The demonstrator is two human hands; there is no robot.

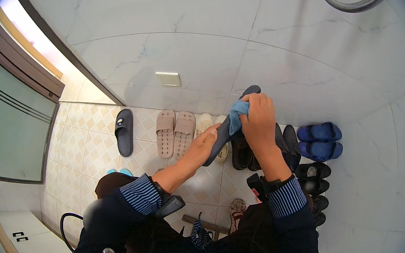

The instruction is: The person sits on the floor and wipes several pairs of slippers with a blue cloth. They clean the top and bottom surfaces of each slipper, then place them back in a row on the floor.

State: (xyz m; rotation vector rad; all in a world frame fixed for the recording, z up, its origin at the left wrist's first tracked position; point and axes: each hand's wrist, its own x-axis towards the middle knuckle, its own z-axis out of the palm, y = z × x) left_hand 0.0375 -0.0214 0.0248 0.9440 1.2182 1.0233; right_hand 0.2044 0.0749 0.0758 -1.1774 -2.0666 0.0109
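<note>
My left hand (198,148) grips the lower part of a dark grey slide sandal (217,147), which is held up on edge above the floor. In my right hand (258,122) is a bunched blue cloth (237,112), pressed against the sandal's side near its upper end. A similar dark grey slide sandal (124,133) lies on the floor to the left. Behind my hands stand a pair of beige slippers (174,134) and cream shoes (205,122), the latter partly hidden by my left hand and the sandal.
Dark shoes (241,155), blue slippers (319,141) and several black shoes (312,177) line the tiled wall (204,60) and the right side. A frosted-glass door (10,115) is at left. A white cabinet (17,230) stands lower left. Overhead hangs a metal hose (349,6).
</note>
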